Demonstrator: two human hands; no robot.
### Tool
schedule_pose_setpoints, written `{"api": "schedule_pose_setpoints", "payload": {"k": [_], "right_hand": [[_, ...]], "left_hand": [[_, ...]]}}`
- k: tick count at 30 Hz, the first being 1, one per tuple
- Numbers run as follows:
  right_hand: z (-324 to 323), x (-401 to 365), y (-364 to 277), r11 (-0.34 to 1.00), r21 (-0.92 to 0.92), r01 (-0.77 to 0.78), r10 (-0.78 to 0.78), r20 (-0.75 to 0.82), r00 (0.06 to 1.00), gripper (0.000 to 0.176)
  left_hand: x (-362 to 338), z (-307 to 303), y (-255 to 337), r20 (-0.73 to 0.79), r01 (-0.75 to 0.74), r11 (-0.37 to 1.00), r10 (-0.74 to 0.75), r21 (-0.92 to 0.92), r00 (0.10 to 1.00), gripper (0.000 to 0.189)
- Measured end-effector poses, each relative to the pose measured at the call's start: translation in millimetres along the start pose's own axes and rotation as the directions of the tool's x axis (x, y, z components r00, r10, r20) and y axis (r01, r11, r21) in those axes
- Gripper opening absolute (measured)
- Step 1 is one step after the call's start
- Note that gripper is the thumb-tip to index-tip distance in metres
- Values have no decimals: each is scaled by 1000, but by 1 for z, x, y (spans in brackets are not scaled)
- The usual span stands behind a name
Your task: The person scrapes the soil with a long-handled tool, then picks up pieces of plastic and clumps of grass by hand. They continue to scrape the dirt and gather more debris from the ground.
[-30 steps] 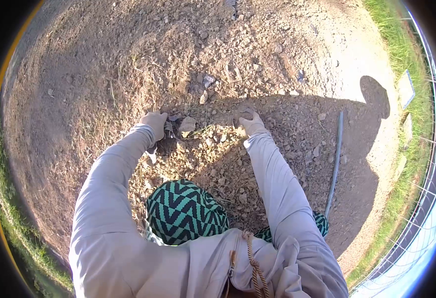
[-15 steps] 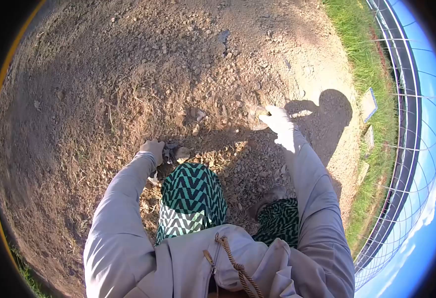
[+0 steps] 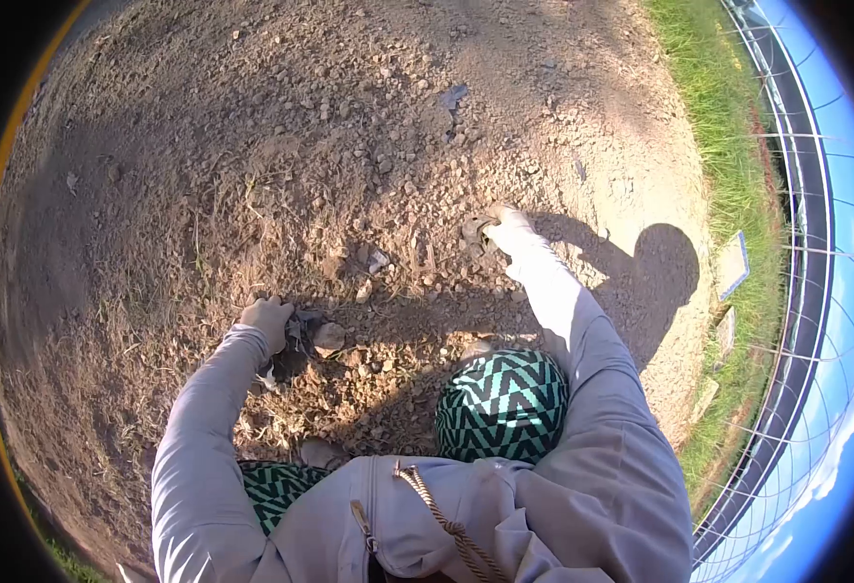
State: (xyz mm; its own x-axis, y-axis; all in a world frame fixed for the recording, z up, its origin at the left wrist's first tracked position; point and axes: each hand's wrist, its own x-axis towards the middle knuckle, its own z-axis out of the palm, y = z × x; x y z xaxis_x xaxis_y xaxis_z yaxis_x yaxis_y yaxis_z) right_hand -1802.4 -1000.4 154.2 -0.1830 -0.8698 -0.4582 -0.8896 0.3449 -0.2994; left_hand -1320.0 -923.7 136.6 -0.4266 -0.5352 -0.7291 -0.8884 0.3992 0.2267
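Note:
My left hand, fingers curled, grips a crumpled dark grey scrap that resembles thin sheeting. A rounded pale stone is right beside the scrap, and a small whitish fragment shows below it. Farther forward, in sunlight, my right hand reaches low over the soil with its fingers closed around a grey-brown piece. Blur and glare leave me unable to tell what that piece is.
Loose cloddy soil with dry stalks surrounds me. A grey scrap lies ahead, and a whitish piece between my hands. To the right are grass, a pale slab and a wire fence. My patterned knee is below my right arm.
My right hand has moved left over the soil with the grey-brown piece. The right knee has come forward and the left one back. My left hand still grips the dark scrap beside the stone.

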Motion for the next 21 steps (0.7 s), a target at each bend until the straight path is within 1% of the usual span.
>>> {"api": "schedule_pose_setpoints", "payload": {"k": [1,2,3,4,6,7,8,10,11,14,15,17,18,19,20,21], "right_hand": [[3,25,-10,999,-25,-27,25,-53,998,31],[1,50,-16,999,0,50,-50,-60,997,29],[2,81,-18,998,1,64,-63,-87,994,31],[2,109,-25,997,5,77,-76,-114,991,32],[3,156,-42,997,21,74,-69,-186,980,33],[11,177,-46,991,130,15,12,-205,979,32],[19,197,-49,982,182,51,-18,-177,984,32],[29,213,-55,976,196,91,-57,-171,984,31],[35,216,-58,984,46,170,-155,-236,959,29],[41,218,-70,980,20,196,-185,-252,950,31],[43,216,-73,970,-69,232,-242,-299,923,32],[22,207,-85,956,189,224,-217,-54,975,32],[15,202,-89,931,314,184,-215,68,974,32],[25,200,-95,938,224,266,-254,-80,964,28],[35,195,-98,911,253,325,-303,-122,945,29],[42,180,-105,878,281,387,-370,-116,922,30]], "left_hand": [[-2,1,3,-24,34,999,-34,5,999,46],[-4,5,6,-45,70,997,-69,14,997,44],[-5,13,6,-95,100,995,-101,-13,990,45],[-7,17,12,-135,167,985,-170,-37,976,45],[-15,24,25,-210,296,951,-308,-86,928,45],[-18,35,30,-284,349,928,-372,-131,884,45],[-21,46,36,-377,418,881,-473,-223,796,46],[-29,64,52,-510,496,764,-645,-413,570,47],[-25,82,55,-401,526,604,-794,-598,456,52],[-34,94,65,-270,479,486,-850,-731,451,55],[-37,96,68,-309,476,507,-846,-718,435,55],[-39,98,69,-319,417,514,-832,-749,454,55],[-39,96,69,-329,385,525,-820,-759,469,55],[-40,83,78,-361,376,569,-790,-731,495,52],[-37,72,85,-441,336,646,-736,-686,514,50],[-31,63,93,-516,294,716,-673,-633,530,49]]}}
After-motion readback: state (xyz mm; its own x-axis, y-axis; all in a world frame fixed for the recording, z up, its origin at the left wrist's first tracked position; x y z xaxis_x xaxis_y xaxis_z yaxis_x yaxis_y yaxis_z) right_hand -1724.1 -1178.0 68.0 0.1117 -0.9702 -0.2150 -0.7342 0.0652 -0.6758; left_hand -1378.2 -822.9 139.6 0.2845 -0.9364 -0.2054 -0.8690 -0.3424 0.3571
